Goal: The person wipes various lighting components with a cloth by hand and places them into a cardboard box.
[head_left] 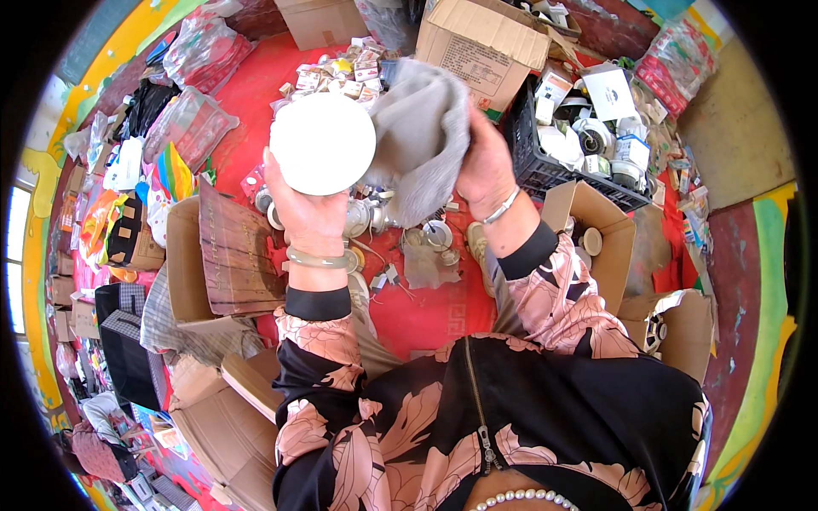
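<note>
My left hand [311, 220] is closed around the lower edge of a round white lamp [324, 143], its smooth, flat face turned up toward me. A crumpled grey rag [422, 140] hangs from my right hand [489, 170], close beside the lamp's right edge. The fingers of my right hand are partly hidden behind the cloth. Below both hands, on the red floor, lie several loose round light fittings [437, 235] and a crumpled clear plastic bag [429, 266].
Small boxes [366, 66] are heaped beyond my hands. A black crate [545, 166] at the right holds lamps and packages. Open cardboard boxes stand close on the left [189, 255] and right [609, 221]. A large carton [481, 55] sits at the back. Another person [102, 443] is at far lower left.
</note>
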The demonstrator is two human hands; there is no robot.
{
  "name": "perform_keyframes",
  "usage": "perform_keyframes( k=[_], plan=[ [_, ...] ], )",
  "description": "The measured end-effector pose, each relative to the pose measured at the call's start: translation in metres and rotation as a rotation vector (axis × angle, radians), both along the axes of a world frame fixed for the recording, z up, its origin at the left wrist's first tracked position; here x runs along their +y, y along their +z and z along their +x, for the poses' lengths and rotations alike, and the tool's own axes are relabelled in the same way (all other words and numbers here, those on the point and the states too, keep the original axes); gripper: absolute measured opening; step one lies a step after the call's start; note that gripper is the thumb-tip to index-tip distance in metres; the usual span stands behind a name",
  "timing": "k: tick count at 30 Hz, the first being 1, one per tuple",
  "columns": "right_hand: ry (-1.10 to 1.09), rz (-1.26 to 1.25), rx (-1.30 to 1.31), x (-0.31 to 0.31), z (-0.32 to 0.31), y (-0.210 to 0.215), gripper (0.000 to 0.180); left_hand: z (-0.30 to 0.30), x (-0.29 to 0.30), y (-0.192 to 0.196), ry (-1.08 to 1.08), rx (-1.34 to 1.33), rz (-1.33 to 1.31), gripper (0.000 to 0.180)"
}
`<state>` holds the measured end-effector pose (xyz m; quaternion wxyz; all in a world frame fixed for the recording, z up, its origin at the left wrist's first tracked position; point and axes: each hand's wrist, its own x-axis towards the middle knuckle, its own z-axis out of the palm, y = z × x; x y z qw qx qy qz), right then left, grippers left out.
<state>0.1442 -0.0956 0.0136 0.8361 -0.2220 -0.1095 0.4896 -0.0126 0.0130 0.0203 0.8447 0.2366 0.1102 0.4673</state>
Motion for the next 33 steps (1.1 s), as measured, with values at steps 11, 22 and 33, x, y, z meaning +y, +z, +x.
perform_keyframes(
  k=[11, 22, 33],
  plan=[
    [-0.052, -0.035, -0.358, 0.012, -0.021, -0.011, 0.029, 0.006, -0.007, -0.024, -0.194, 0.113, 0.304, 0.051],
    [-0.911, -0.213, -1.451, 0.009, -0.016, -0.01, 0.033, 0.027, -0.024, -0.033, -0.075, 0.239, 0.257, 0.055],
    [-0.666, 0.263, -1.976, 0.012, -0.049, -0.012, 0.036, 0.011, -0.022, -0.016, -0.104, -0.015, 0.003, 0.069]
  ],
)
